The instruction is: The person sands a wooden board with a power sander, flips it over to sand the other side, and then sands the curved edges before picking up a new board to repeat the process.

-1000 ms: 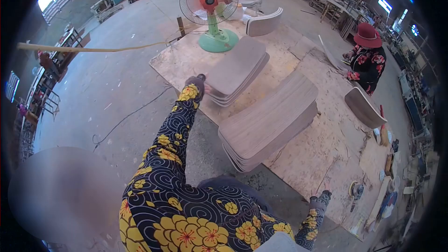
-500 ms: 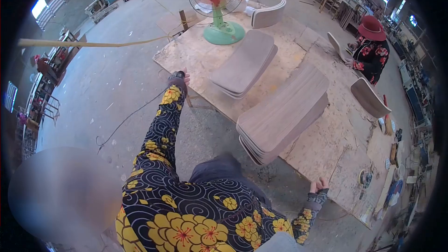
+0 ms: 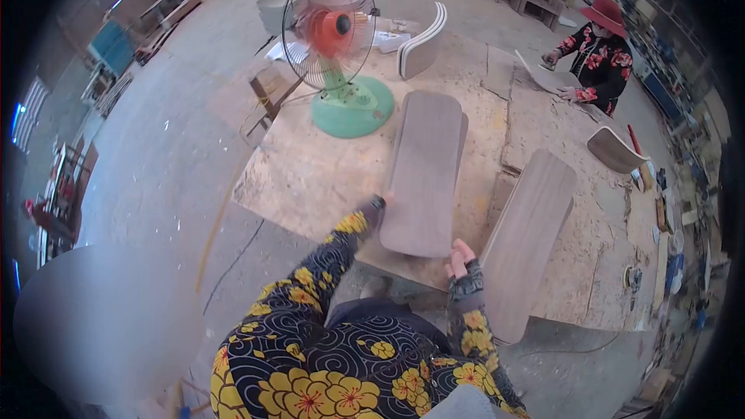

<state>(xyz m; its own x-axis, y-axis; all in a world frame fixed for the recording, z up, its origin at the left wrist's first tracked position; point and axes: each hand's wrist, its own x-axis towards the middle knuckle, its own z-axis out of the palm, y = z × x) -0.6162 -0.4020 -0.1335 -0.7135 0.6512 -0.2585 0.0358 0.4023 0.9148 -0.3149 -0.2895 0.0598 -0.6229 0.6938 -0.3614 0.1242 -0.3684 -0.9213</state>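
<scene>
My left hand (image 3: 378, 206) rests on the left edge of a stack of curved grey-brown plywood panels (image 3: 425, 163) lying on a plywood work platform (image 3: 310, 171). My right hand (image 3: 461, 256) touches the near right corner of the same stack, fingers spread. A second stack of similar panels (image 3: 531, 229) lies just to the right of my right hand. Both arms wear black sleeves with yellow flowers and dark cuffs.
A green-based fan with orange hub (image 3: 335, 54) stands beyond the stack. A person in a red hat (image 3: 594, 54) works on a curved panel at the far right. More bent panels (image 3: 423, 43) (image 3: 615, 149), tools along the right edge and concrete floor at left.
The view swung so the panel stack is now straight ahead. My left hand moved onto its left edge and my right hand came from the platform's edge to its near corner.
</scene>
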